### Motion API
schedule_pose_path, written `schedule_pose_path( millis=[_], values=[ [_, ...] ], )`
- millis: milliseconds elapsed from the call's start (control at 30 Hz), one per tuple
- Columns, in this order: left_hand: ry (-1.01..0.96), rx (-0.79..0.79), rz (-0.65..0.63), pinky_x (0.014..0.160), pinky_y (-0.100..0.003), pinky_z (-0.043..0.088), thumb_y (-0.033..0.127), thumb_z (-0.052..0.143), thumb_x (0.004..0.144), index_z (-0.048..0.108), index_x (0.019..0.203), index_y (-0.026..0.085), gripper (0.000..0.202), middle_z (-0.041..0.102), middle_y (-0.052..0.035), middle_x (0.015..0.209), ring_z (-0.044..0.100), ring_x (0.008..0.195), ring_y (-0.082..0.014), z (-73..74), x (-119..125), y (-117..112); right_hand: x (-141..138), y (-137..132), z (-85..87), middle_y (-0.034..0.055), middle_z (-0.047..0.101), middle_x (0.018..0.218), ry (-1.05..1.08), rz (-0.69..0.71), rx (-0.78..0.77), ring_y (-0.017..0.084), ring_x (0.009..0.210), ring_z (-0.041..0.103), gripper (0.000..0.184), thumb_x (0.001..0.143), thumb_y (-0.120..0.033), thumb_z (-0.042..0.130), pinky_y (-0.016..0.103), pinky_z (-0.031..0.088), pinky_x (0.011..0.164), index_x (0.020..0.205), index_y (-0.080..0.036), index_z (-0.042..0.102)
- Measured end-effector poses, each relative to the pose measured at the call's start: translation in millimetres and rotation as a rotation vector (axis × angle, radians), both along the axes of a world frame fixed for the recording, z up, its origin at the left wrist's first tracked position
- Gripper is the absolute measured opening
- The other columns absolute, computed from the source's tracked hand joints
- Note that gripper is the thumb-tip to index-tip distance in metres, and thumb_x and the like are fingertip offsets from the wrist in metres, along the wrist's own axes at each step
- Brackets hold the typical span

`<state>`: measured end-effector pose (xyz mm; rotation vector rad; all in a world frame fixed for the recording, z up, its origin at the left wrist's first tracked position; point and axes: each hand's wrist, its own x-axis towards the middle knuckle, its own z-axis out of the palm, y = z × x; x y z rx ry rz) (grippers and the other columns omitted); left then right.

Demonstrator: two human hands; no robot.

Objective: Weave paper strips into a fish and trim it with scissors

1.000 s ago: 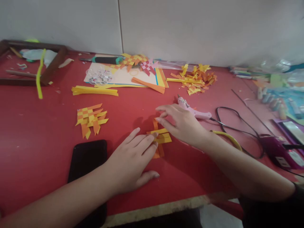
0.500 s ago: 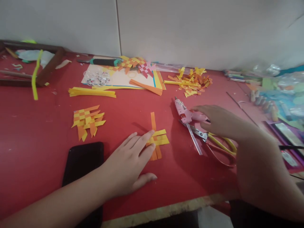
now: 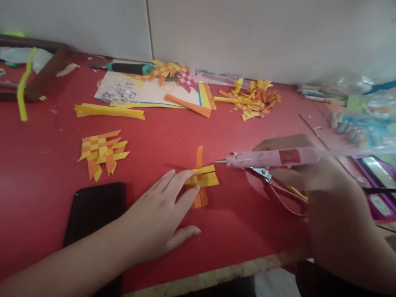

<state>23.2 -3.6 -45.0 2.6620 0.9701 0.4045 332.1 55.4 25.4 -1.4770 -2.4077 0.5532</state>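
Note:
Under the fingertips of my left hand (image 3: 168, 206) lies a small weave of yellow and orange paper strips (image 3: 206, 179), pressed flat to the table. That hand's fingers are stretched out and the thumb is apart. My right hand (image 3: 297, 173) is wrapped round a pink glue gun (image 3: 256, 159), raised off the table with its metal tip pointing left, close to the woven strips. A clear glue stick trails from the gun's back end. Below the right hand are scissors (image 3: 287, 198) with red and yellow handles, partly covered. A finished woven paper fish (image 3: 103, 152) rests to the left.
A black phone (image 3: 95, 210) lies beside my left forearm. Farther back are yellow strips (image 3: 109, 111), orange strips (image 3: 188, 105), a bag of googly eyes (image 3: 119, 91), a cutter (image 3: 130, 68) and a heap of paper scraps (image 3: 255, 99). A brown frame (image 3: 49, 70) stands at left.
My right hand has taken hold of the glue gun and lifted it from beside the scissors, swinging its tip left toward the woven strips. The left hand still presses on the strips.

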Motion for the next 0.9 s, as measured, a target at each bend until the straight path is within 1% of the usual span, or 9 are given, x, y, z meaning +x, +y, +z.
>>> schedule_pose_path(
  millis=[67, 100, 200, 267, 400, 533, 733, 900],
  values=[
    [-0.011, -0.020, 0.010, 0.102, -0.059, 0.046, 0.046, 0.058, 0.089, 0.051, 0.135, 0.011, 0.059, 0.042, -0.0224, 0.144, 0.045, 0.129, -0.0421, -0.8, 0, -1, -9, -1, 1.7, 0.0028, 0.063, 0.068, 0.012, 0.098, -0.084, 0.016, 0.058, 0.055, 0.010, 0.074, -0.023, 0.052, 0.029, 0.038, 0.053, 0.079, -0.022, 0.060],
    [-0.011, -0.030, 0.007, 0.103, -0.059, 0.046, 0.045, 0.058, 0.089, 0.051, 0.135, 0.011, 0.058, 0.042, -0.0223, 0.145, 0.045, 0.130, -0.0418, -0.7, 0, -1, -14, 0, 1.2, 0.0016, 0.060, 0.064, 0.006, 0.138, -0.089, 0.015, 0.056, 0.051, 0.004, 0.074, -0.023, 0.052, 0.029, 0.036, 0.053, 0.073, -0.022, 0.056],
    [-0.008, -0.045, -0.010, 0.103, -0.058, 0.046, 0.044, 0.058, 0.089, 0.051, 0.135, 0.009, 0.057, 0.042, -0.0225, 0.144, 0.045, 0.129, -0.0410, 0.9, 0, 0, -25, 5, -4.2, -0.0014, 0.048, 0.058, -0.003, 0.203, -0.036, 0.014, 0.054, 0.042, 0.013, 0.073, -0.020, 0.049, 0.029, 0.031, 0.052, 0.063, -0.023, 0.041],
    [-0.010, -0.045, -0.019, 0.103, -0.058, 0.045, 0.044, 0.058, 0.089, 0.051, 0.134, 0.009, 0.057, 0.043, -0.0225, 0.143, 0.045, 0.128, -0.0404, 2.1, 0, 1, -28, 8, -8.8, -0.0019, 0.046, 0.059, -0.005, 0.219, 0.004, 0.013, 0.055, 0.040, 0.015, 0.070, -0.018, 0.048, 0.029, 0.030, 0.053, 0.063, -0.023, 0.036],
    [-0.019, -0.011, -0.026, 0.105, -0.056, 0.043, 0.045, 0.056, 0.091, 0.052, 0.132, 0.009, 0.056, 0.049, -0.0208, 0.138, 0.047, 0.126, -0.0384, 3.5, 1, 3, -31, 6, -14.3, -0.0011, 0.048, 0.061, 0.000, 0.222, 0.018, 0.014, 0.056, 0.038, 0.012, 0.070, -0.017, 0.045, 0.030, 0.029, 0.055, 0.064, -0.023, 0.036],
    [0.006, 0.031, -0.057, 0.104, -0.054, 0.045, 0.046, 0.054, 0.091, 0.056, 0.129, 0.006, 0.055, 0.057, -0.0196, 0.129, 0.051, 0.121, -0.0370, 5.7, 2, 4, -33, 5, -15.5, -0.0016, 0.045, 0.060, -0.048, 0.209, 0.035, 0.013, 0.055, 0.036, 0.012, 0.069, -0.017, 0.044, 0.030, 0.026, 0.055, 0.063, -0.023, 0.035],
    [0.019, 0.045, -0.070, 0.107, -0.057, 0.042, 0.048, 0.056, 0.090, 0.057, 0.129, 0.004, 0.059, 0.058, -0.0205, 0.129, 0.052, 0.121, -0.0386, 6.8, 2, 6, -33, 5, -16.2, -0.0034, 0.039, 0.058, -0.057, 0.208, 0.085, 0.013, 0.055, 0.034, 0.018, 0.067, -0.015, 0.045, 0.030, 0.025, 0.054, 0.062, -0.024, 0.030],
    [0.024, 0.039, -0.072, 0.106, -0.058, 0.043, 0.047, 0.055, 0.091, 0.058, 0.128, 0.004, 0.058, 0.059, -0.0203, 0.128, 0.052, 0.121, -0.0386, 7.4, 2, 5, -32, 4, -15.7, -0.0032, 0.039, 0.059, -0.085, 0.202, 0.083, 0.013, 0.056, 0.035, 0.018, 0.068, -0.016, 0.045, 0.029, 0.026, 0.055, 0.062, -0.024, 0.029]
  ],
)
